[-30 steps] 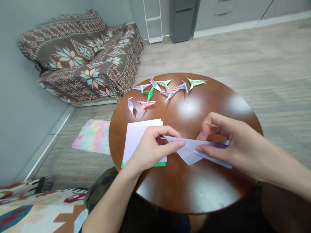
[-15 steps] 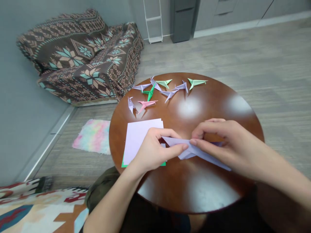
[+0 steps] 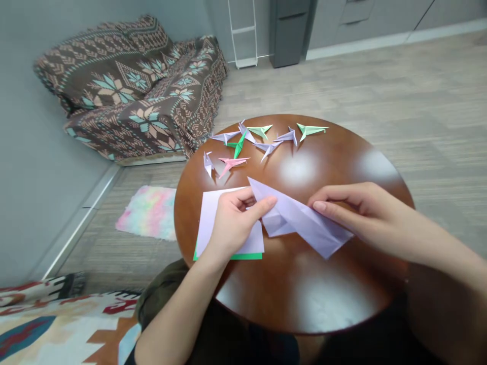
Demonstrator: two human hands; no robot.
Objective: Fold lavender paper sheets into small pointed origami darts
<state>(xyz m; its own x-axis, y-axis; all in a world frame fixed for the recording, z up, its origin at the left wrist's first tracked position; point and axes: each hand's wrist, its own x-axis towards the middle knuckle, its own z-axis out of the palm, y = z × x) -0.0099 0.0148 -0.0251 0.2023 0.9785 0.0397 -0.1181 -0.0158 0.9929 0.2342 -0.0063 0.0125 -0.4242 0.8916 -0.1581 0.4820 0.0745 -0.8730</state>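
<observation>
A partly folded sheet of lilac origami paper [image 3: 304,223] is held above the round brown table, creased and partly spread. My left hand [image 3: 236,218] pinches its left part between thumb and fingers; the fingertips behind the paper are hidden. On the upper right edge, my right hand [image 3: 353,210] is closed with thumb against forefinger. Partly under my left hand lies a stack of square paper [image 3: 211,213], lilac on top with a green sheet [image 3: 247,256] showing at its lower edge.
Folded paper cranes stand along the table's [image 3: 297,299] far left side: a pink crane [image 3: 232,163], a green crane [image 3: 238,146], a light green crane [image 3: 310,131] and several lilac ones. Beyond are a draped sofa [image 3: 125,101] and a fluffy rug [image 3: 148,213].
The lilac paper has been turned and spread, showing more of its broad face. My left hand has shifted slightly left and up; my right hand has moved a little right along the edge.
</observation>
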